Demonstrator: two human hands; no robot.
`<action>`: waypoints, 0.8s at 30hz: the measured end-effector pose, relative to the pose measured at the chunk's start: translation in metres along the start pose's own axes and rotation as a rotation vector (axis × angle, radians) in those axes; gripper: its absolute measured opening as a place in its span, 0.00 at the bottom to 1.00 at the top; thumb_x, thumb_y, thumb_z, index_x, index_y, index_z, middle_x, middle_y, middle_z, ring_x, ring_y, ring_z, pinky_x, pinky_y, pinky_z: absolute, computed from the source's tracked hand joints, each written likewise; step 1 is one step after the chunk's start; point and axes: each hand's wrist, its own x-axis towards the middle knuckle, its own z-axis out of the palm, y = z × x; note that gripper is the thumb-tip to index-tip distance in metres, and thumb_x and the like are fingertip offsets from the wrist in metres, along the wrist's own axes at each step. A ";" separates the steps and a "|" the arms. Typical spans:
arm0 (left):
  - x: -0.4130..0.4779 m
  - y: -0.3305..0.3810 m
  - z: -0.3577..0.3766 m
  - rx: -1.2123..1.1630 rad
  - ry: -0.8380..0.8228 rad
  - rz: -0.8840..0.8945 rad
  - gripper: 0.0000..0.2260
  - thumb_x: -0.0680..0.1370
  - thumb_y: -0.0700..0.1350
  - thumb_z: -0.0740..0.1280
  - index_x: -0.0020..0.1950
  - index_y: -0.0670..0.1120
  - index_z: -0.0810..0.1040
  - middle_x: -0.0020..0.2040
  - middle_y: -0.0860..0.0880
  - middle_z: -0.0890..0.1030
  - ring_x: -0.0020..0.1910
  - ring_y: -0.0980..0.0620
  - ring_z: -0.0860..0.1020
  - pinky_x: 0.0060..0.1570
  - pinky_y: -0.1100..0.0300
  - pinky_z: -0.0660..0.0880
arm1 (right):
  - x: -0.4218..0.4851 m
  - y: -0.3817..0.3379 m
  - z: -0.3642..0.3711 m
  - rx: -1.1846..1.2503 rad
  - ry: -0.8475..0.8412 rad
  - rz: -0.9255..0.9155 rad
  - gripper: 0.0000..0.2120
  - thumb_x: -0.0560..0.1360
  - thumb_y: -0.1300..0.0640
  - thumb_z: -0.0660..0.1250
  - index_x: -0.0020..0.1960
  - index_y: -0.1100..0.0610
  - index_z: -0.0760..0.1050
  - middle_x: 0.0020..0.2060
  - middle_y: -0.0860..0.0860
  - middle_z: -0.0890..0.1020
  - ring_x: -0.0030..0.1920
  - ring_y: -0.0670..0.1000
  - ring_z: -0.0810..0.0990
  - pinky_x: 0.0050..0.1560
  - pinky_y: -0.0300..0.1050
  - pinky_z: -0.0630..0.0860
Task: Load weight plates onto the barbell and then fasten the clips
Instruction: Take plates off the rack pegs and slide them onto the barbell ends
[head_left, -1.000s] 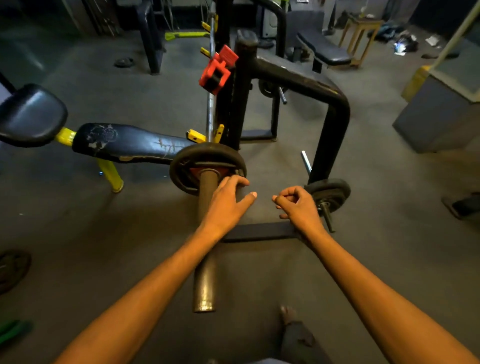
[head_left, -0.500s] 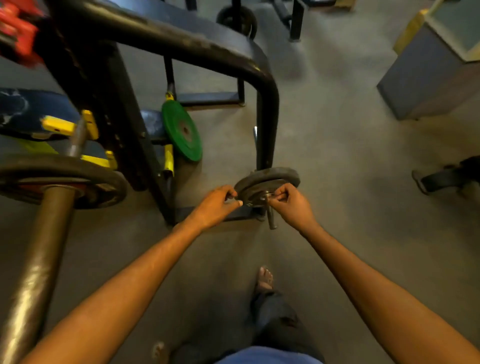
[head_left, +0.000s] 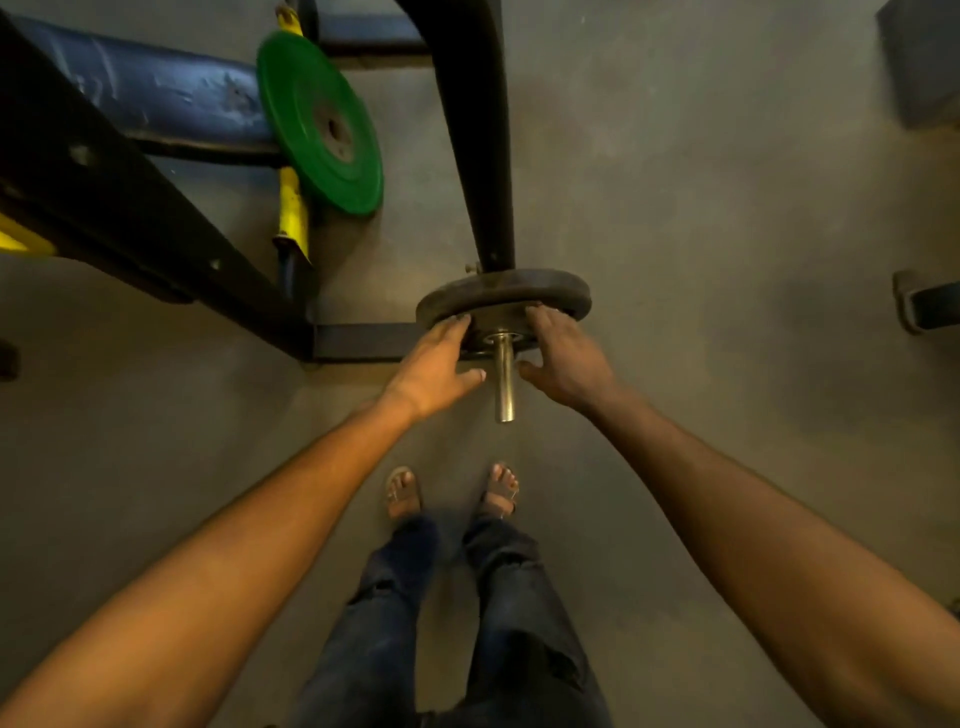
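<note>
My left hand (head_left: 436, 369) and right hand (head_left: 563, 358) are both on the dark plate (head_left: 504, 291), which sits on a steel peg (head_left: 504, 382) at the foot of a black post (head_left: 480, 130). Both hands are spread. The fingers of each lie fairly straight on the plate's near face, left hand on its left side and right hand on its right. My thumbs stick out free towards the peg, which pokes out between them. I cannot tell whether my fingertips hook the rim. Beyond my left hand, well apart, a green plate (head_left: 319, 119) stands on edge by a yellow bar (head_left: 291, 208) and a blue pad (head_left: 156, 98). Below my hands are my sandalled feet (head_left: 402, 491) on the floor (head_left: 701, 234).
</note>
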 end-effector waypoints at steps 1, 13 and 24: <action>0.009 0.001 0.002 0.026 -0.002 0.004 0.38 0.77 0.52 0.70 0.82 0.48 0.54 0.81 0.45 0.59 0.79 0.45 0.61 0.75 0.50 0.63 | 0.004 0.001 0.003 -0.023 0.023 -0.022 0.35 0.76 0.51 0.72 0.78 0.56 0.63 0.76 0.56 0.68 0.76 0.57 0.68 0.71 0.60 0.73; 0.023 -0.017 0.035 0.307 0.074 0.112 0.29 0.70 0.44 0.77 0.67 0.50 0.68 0.66 0.47 0.70 0.65 0.46 0.72 0.63 0.49 0.75 | 0.005 0.014 0.036 -0.225 0.058 -0.139 0.19 0.75 0.60 0.71 0.64 0.54 0.71 0.54 0.54 0.77 0.53 0.55 0.79 0.53 0.54 0.80; -0.022 -0.031 0.059 0.398 -0.107 0.071 0.14 0.78 0.44 0.67 0.63 0.48 0.72 0.54 0.43 0.82 0.53 0.41 0.82 0.50 0.50 0.76 | -0.041 0.016 0.045 -0.299 -0.269 -0.244 0.14 0.82 0.56 0.61 0.66 0.50 0.65 0.49 0.54 0.82 0.43 0.55 0.81 0.43 0.54 0.81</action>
